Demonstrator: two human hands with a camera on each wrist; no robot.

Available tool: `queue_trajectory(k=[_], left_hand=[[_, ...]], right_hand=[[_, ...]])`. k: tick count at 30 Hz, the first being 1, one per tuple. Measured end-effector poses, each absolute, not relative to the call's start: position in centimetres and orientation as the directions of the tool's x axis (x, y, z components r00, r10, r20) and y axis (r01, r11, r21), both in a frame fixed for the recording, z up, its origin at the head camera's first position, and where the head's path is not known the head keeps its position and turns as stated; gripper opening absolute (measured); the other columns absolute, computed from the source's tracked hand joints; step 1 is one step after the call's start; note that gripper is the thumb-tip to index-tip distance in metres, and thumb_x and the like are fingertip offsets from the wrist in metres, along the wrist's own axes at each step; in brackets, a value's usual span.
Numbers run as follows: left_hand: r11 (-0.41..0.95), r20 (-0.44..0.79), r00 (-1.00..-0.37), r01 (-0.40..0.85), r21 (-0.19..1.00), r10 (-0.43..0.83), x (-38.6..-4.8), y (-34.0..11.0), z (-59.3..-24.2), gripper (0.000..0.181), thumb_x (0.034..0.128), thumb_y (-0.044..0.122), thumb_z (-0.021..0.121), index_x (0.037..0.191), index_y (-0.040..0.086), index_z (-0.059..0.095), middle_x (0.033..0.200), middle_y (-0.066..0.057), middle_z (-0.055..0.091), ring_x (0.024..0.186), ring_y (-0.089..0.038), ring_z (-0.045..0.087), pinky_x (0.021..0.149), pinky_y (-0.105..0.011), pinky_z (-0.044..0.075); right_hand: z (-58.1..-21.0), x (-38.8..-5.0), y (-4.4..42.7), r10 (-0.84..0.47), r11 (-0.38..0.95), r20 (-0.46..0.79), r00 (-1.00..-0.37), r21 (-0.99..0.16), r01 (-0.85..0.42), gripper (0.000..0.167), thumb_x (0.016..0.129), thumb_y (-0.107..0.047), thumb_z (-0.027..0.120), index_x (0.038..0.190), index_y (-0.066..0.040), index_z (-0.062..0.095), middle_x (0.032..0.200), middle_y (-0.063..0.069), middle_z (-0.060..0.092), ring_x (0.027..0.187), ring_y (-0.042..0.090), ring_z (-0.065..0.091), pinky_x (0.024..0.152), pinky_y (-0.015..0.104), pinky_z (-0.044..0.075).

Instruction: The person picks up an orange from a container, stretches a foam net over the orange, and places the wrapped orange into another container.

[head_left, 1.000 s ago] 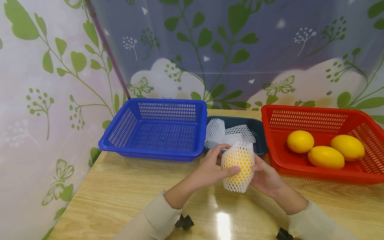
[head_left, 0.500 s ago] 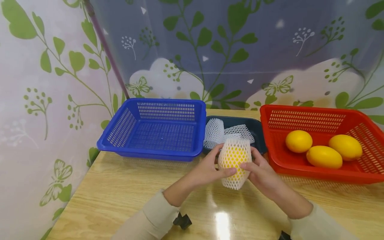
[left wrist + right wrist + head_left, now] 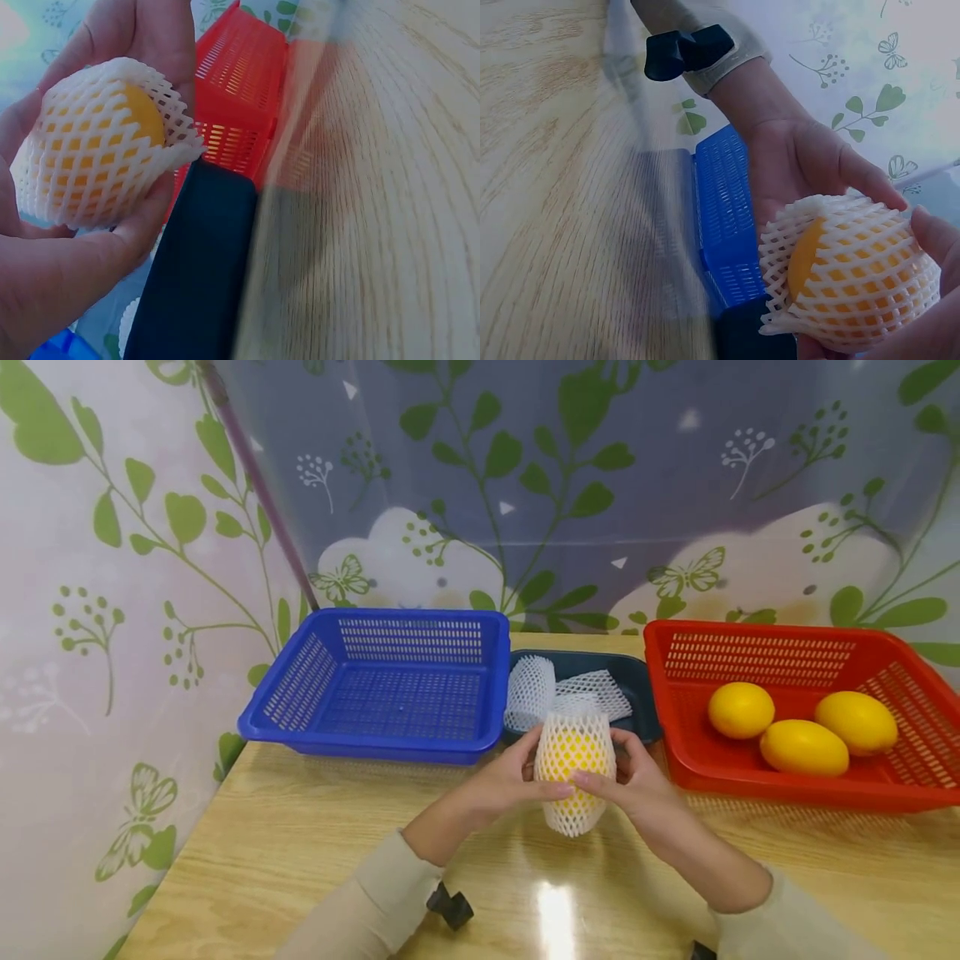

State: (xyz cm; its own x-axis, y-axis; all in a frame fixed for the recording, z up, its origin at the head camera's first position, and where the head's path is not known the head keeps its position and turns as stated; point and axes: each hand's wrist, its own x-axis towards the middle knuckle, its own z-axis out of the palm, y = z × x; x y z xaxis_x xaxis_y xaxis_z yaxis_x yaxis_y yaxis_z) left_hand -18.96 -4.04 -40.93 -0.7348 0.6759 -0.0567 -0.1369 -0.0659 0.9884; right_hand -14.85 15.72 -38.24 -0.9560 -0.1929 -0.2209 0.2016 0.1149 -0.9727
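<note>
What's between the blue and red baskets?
A dark teal tray with white foam nets in it, seen in the head view. The netted yellow fruit is held nearer the person.

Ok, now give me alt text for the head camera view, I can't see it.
Two hands hold an oval yellow fruit inside a white foam-net sleeve above a pale wooden table. Beyond, left to right: a blue plastic basket, a dark teal tray with white foam nets, and a red plastic basket holding three yellow fruits.
</note>
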Motion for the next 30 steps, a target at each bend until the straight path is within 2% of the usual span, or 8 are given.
queue_trajectory(k=[9,14,17,20,24,26,30], left_hand=[[-0.067,-0.056,-0.746,-0.135,0.989,0.664,-19.1,-4.0,-41.0,0.081,0.0878,0.008,0.066,0.153,0.016,0.019,0.133,-0.014,0.048,0.114,-0.023,0.057,0.098,-0.039,0.048],[-0.068,-0.005,-0.769,-0.062,0.996,0.639,-19.1,-3.8,-40.2,0.073,0.0870,0.010,0.062,0.147,0.012,0.022,0.128,-0.015,0.051,0.110,-0.020,0.056,0.097,-0.036,0.048],[-0.066,0.031,-0.797,-0.011,0.998,0.603,-19.1,-3.8,-39.1,0.074,0.0857,0.011,0.062,0.147,0.011,0.020,0.126,-0.016,0.050,0.109,-0.020,0.055,0.097,-0.036,0.048],[-0.085,0.034,-0.817,-0.018,0.996,0.575,-19.2,-4.4,-38.0,0.080,0.0842,0.010,0.060,0.150,0.012,0.015,0.127,-0.020,0.049,0.108,-0.022,0.056,0.096,-0.039,0.049],[-0.131,0.035,-0.838,-0.044,0.990,0.544,-19.7,-6.4,-36.6,0.086,0.0820,0.012,0.056,0.152,0.014,0.008,0.130,-0.025,0.045,0.110,-0.026,0.055,0.098,-0.047,0.047],[-0.140,0.043,-0.853,-0.036,0.989,0.521,-20.1,-7.7,-35.9,0.087,0.0813,0.013,0.054,0.153,0.014,0.006,0.134,-0.025,0.042,0.114,-0.029,0.053,0.101,-0.048,0.045],[-0.136,0.062,-0.888,0.000,0.991,0.456,-21.0,-10.2,-34.6,0.085,0.0816,0.012,0.051,0.153,0.013,0.005,0.136,-0.026,0.040,0.117,-0.031,0.052,0.103,-0.049,0.043]], right_hand=[[-38.1,-14.9,15.6,-0.198,0.136,-0.223,-0.955,-0.971,0.198,0.080,0.092,-0.028,0.068,0.149,-0.007,0.016,0.143,0.022,0.038,0.123,0.033,0.044,0.112,0.052,0.029],[-37.4,-15.4,15.3,-0.212,0.187,-0.170,-0.962,-0.974,0.131,0.076,0.092,-0.032,0.066,0.148,-0.009,0.020,0.139,0.020,0.042,0.119,0.032,0.047,0.107,0.048,0.039],[-36.7,-15.8,15.1,-0.221,0.202,-0.129,-0.967,-0.976,0.084,0.073,0.093,-0.033,0.065,0.148,-0.009,0.022,0.138,0.020,0.044,0.117,0.032,0.048,0.103,0.046,0.043],[-36.1,-16.2,14.8,-0.239,0.164,-0.091,-0.967,-0.985,0.052,0.065,0.097,-0.032,0.058,0.146,-0.008,0.023,0.138,0.021,0.044,0.117,0.030,0.048,0.102,0.041,0.045],[-35.6,-17.5,13.3,-0.233,0.021,-0.027,-0.972,-1.000,0.022,0.048,0.104,-0.032,0.043,0.140,-0.004,0.029,0.135,0.017,0.044,0.111,0.027,0.051,0.091,0.029,0.050],[-35.6,-18.4,12.4,-0.220,-0.027,-0.004,-0.976,-1.000,0.010,0.045,0.105,-0.034,0.041,0.137,-0.003,0.031,0.131,0.016,0.045,0.108,0.026,0.052,0.086,0.026,0.052],[-36.2,-19.8,10.8,-0.211,0.030,0.044,-0.977,-0.998,-0.051,0.043,0.103,-0.030,0.047,0.136,-0.003,0.035,0.130,0.017,0.047,0.111,0.030,0.053,0.088,0.035,0.054]])
